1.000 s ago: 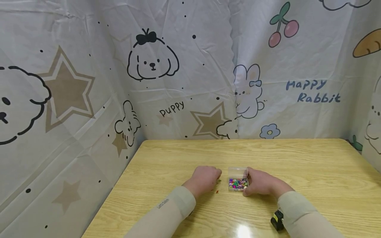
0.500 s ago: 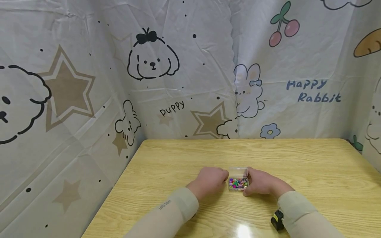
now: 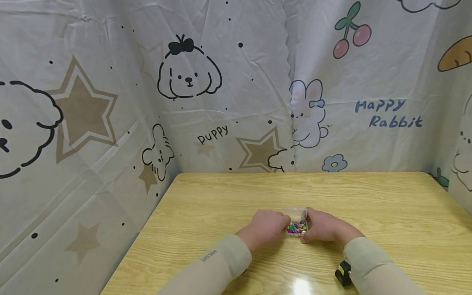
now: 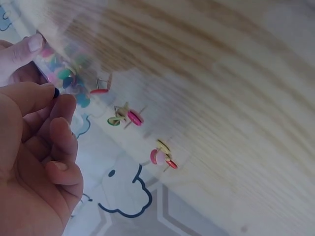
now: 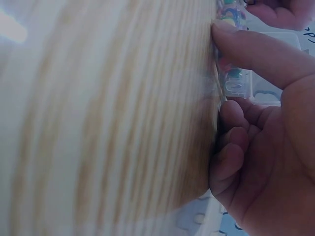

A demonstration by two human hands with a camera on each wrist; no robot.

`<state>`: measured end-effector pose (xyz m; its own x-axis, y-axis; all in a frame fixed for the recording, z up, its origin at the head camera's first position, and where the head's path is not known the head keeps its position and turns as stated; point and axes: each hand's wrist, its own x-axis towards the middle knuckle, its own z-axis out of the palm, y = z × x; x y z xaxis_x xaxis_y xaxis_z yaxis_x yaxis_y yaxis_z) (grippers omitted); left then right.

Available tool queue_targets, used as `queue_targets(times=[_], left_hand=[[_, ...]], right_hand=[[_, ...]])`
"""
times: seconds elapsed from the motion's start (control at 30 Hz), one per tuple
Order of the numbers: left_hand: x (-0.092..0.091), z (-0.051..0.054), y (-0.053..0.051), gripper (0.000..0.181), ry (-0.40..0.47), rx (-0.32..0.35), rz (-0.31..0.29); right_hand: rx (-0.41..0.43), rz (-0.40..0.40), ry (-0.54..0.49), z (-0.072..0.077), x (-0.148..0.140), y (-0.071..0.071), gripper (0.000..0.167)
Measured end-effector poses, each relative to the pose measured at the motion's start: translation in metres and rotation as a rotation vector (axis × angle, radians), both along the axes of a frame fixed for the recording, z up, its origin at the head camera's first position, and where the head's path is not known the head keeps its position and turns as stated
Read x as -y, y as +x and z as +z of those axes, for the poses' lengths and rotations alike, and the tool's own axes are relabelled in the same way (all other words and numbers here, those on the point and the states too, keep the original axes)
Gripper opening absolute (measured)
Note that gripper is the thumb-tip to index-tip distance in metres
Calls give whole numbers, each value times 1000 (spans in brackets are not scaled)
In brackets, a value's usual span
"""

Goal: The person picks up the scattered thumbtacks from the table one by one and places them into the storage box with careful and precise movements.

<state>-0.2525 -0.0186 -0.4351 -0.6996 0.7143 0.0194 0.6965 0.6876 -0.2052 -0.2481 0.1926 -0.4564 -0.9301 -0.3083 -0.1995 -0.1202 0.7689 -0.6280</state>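
Note:
A small clear box (image 3: 296, 234) full of colourful thumbtacks stands on the table with its lid raised. My right hand (image 3: 324, 225) grips the box's right side between thumb and fingers. At the box's left edge is my left hand (image 3: 268, 228), partly covering the contents in the head view. In the left wrist view, the thumb and index finger of my left hand (image 4: 42, 147) pinch a small dark tack (image 4: 56, 92) beside the box. Several loose tacks, among them a pink one (image 4: 135, 117) and a red one (image 4: 99, 91), lie on the table near that hand.
The wooden table (image 3: 221, 192) meets a patterned cloth (image 3: 236, 82) at its back and left sides. A black and yellow object (image 3: 343, 273) is beside my right sleeve, partly hidden by it.
My left hand has moved right, from the table beside the box to the box's left edge. My right hand and the box have stayed put.

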Motion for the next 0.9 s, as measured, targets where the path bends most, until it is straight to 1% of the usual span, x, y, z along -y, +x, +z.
queue_targets(times=[0.27,0.43,0.57,0.67,0.8,0.9], left_hand=[[-4,-4,2,13,-43,1,-15],[-4,-5,2,13,-58,18,-19],[-2,-3,1,15,-49,24,-29],[1,-1,0,15,-24,29,-29],[5,5,-4,11,27,37,-13],[10,8,-7,8,36,32,9]], right_hand=[[-3,7,-24,2,1,4,56],[-3,4,-23,2,2,5,55],[-3,5,-21,3,2,4,57],[-6,6,-21,3,2,4,57],[-8,6,-30,4,1,5,58],[-4,5,-35,4,1,5,61]])
